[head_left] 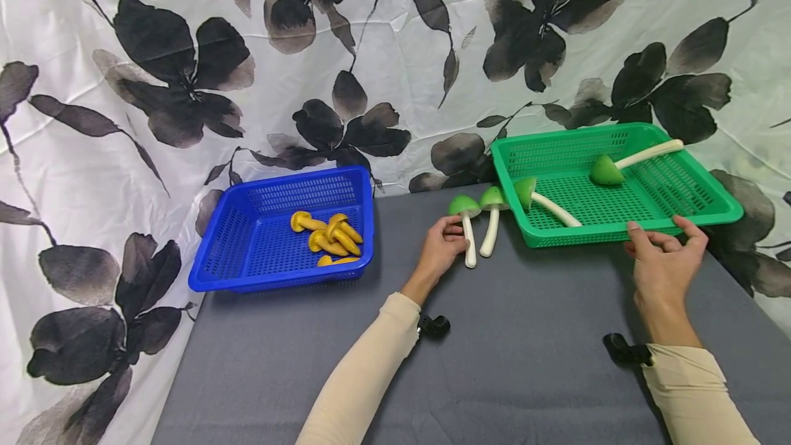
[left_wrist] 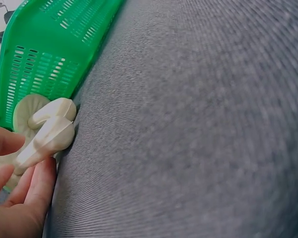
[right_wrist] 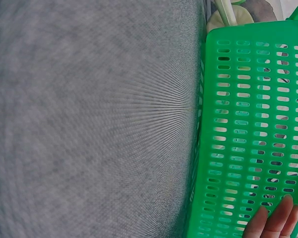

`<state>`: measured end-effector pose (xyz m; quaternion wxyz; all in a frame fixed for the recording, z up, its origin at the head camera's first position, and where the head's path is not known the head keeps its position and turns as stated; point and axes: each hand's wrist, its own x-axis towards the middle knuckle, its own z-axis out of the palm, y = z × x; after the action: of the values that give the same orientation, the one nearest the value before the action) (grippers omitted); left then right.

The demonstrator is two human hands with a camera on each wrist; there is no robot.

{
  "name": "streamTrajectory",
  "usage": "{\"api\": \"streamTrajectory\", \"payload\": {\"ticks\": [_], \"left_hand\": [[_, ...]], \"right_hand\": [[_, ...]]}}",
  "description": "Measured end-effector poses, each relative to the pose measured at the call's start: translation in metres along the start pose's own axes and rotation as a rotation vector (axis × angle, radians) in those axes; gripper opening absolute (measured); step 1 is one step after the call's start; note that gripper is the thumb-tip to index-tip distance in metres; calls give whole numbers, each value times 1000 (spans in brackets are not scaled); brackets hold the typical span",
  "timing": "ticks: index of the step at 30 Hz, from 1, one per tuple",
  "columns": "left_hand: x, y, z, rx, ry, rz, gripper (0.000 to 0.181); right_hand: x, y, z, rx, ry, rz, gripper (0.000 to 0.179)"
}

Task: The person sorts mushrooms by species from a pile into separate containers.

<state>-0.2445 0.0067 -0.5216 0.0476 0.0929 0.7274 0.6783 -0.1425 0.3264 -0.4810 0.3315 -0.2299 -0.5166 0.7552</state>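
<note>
My left hand (head_left: 441,249) pinches a toy mushroom with a green cap and white stem (head_left: 469,232), just below the cap. In the left wrist view, fingers lie on both sides of its pale stem (left_wrist: 47,144). A second green-capped mushroom (head_left: 491,225) lies right beside it, its cap at the basket's corner. With my right hand (head_left: 667,266) I hold the near rim of the green basket (head_left: 593,233). Fingertips (right_wrist: 273,223) press against its slotted outer wall in the right wrist view. Inside the basket are two more green-capped mushrooms (head_left: 608,170).
At the left stands a blue basket (head_left: 247,273) holding several small yellow mushrooms (head_left: 340,232). Both baskets sit at the back of the grey cloth-covered table (head_left: 525,349). Behind them hangs a white curtain (head_left: 402,53) with dark flowers.
</note>
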Motion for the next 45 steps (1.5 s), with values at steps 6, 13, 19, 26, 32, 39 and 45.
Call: {"api": "streamTrajectory", "payload": {"ticks": [6,13,19,26,32,39,45], "left_hand": [[0,2,3,115,-13,-10,58],[-2,9,9,259,3,-16,61],[-3,9,17,333,44,0,64],[-1,9,20,367,45,26,66],[-1,9,18,164,65,-15,64],[-1,11,7,-98,67,-62,61],[-1,15,-3,-179,56,-69,63]], "right_hand": [[0,0,1,0,1,-3,74],[0,0,1,3,-1,0,74],[-1,-1,0,1,1,13,76],[-1,2,-3,-3,-10,6,76],[0,2,-3,-13,-17,7,76],[-1,3,-3,-10,-15,0,76],[-1,4,-3,-16,-15,-6,76]]}}
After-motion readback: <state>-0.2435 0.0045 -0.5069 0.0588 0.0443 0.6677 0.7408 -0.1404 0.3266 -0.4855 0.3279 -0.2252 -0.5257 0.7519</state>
